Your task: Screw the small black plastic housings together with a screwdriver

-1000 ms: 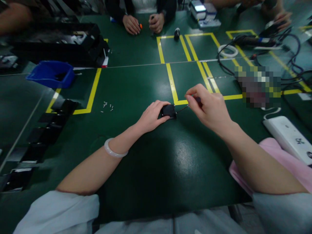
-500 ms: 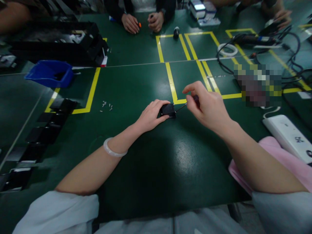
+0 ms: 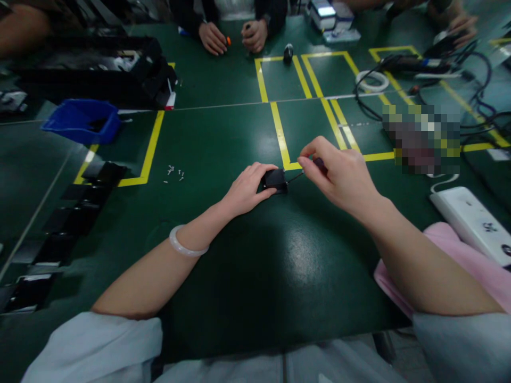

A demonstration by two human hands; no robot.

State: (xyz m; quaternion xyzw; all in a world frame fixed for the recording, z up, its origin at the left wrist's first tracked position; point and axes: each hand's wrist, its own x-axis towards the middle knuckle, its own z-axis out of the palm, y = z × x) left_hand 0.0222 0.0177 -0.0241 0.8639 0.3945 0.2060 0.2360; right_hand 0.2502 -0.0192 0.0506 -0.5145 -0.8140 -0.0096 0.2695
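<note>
My left hand (image 3: pixel 247 190) grips a small black box (image 3: pixel 276 181) against the green tabletop, thumb on the near side and fingers on the far side. In my right hand (image 3: pixel 337 170) is a screwdriver (image 3: pixel 295 177) with a dark handle and a thin metal shaft. The shaft slants down to the left, and its tip meets the right side of the box. Part of the handle is hidden by my fingers. Several small screws (image 3: pixel 171 171) lie loose on the table, left of my left hand.
Black boxes (image 3: pixel 75 213) stand in a row at the left, near a blue bin (image 3: pixel 82 121) and a large black tray (image 3: pixel 151 69). At the right are a white power strip (image 3: pixel 471 223), pink cloth (image 3: pixel 443 239) and cables (image 3: pixel 479 101). A co-worker's hands (image 3: pixel 213 38) rest across the table.
The fingers of my right hand have closed in and turned slightly around the screwdriver handle. My left hand and the black box stay in place.
</note>
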